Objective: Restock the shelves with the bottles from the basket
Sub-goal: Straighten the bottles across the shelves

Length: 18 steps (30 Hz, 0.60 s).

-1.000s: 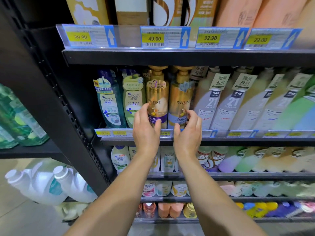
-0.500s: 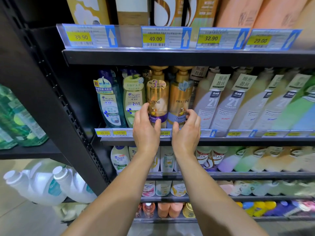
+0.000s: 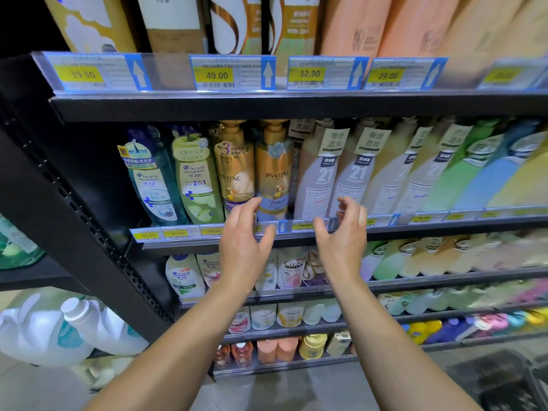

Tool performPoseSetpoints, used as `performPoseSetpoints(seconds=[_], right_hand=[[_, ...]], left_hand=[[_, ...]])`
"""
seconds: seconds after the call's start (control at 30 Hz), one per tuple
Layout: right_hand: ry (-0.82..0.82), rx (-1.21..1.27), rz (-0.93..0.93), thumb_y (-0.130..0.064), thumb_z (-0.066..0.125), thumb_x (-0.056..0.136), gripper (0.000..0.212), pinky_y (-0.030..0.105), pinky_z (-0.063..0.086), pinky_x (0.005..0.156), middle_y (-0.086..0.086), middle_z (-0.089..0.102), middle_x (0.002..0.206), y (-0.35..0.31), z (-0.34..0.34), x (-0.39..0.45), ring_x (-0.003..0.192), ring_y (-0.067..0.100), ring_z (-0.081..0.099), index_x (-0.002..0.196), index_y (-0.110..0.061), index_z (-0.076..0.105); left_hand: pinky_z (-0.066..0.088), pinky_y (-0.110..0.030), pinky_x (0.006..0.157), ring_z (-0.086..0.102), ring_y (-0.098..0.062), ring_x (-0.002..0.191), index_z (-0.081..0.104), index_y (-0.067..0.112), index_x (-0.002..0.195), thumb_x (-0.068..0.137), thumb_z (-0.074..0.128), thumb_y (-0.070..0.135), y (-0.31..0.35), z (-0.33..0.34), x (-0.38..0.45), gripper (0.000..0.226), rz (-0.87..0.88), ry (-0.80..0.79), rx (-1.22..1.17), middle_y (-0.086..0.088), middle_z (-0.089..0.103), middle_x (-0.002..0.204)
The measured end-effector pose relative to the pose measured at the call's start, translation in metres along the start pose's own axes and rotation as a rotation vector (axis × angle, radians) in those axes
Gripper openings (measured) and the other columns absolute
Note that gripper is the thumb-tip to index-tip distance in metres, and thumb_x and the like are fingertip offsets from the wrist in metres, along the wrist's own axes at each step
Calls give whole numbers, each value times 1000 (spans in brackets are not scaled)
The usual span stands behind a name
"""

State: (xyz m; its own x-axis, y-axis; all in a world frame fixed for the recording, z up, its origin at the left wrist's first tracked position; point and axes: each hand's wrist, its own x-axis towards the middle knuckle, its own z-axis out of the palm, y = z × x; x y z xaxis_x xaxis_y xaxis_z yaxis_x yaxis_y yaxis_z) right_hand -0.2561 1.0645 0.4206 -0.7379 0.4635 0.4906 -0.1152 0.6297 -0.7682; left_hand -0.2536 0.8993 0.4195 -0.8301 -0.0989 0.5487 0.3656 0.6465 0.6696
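In the head view, both arms are raised toward a dark shelf [image 3: 296,112] stocked with bottles. The left hand [image 3: 243,244] is held in front of the shelf's price strip [image 3: 178,232], fingers loosely spread and slightly bent, with nothing gripped; its fingertips [image 3: 254,203] lie just before the base of two gold bottles [image 3: 234,173]. The right hand [image 3: 345,241] is held just to the right of it, fingers curled inward around empty air, nothing held. The two hands are set apart, with the gold bottles seen upright above the gap, side by side on the shelf. A teal bottle [image 3: 151,179] and a green bottle [image 3: 197,179] are seen to their left, and white bottles [image 3: 318,179] marked 21 to their right. Lower shelves hold smaller bottles. A dark basket [image 3: 501,381] is seen at the near right on the floor; its contents cannot be made out. Large white jugs [image 3: 59,330] are seen at lower left.
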Motion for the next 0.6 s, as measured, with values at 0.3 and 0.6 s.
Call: performPoseSetpoints(seconds=[0.3, 0.6], right_hand=[[-232, -330, -435, -9, 77, 80, 71, 47, 54, 87, 14, 39, 145, 44, -62, 63, 124, 36, 50, 142, -13, 45], [-141, -551, -1382, -14, 64, 89, 37, 55, 36, 111, 15, 54, 143, 70, -70, 126, 129, 40, 52, 125, -8, 66]], left_hand=[[46, -36, 98, 46, -21, 126, 45, 18, 143, 82, 74, 11, 53, 58, 11, 68, 101, -70, 73, -3, 43, 138], [35, -30, 109, 44, -28, 129, 40, 14, 148, 80, 75, 5, 75, 106, 7, 77, -43, 160, 120, -13, 42, 141]])
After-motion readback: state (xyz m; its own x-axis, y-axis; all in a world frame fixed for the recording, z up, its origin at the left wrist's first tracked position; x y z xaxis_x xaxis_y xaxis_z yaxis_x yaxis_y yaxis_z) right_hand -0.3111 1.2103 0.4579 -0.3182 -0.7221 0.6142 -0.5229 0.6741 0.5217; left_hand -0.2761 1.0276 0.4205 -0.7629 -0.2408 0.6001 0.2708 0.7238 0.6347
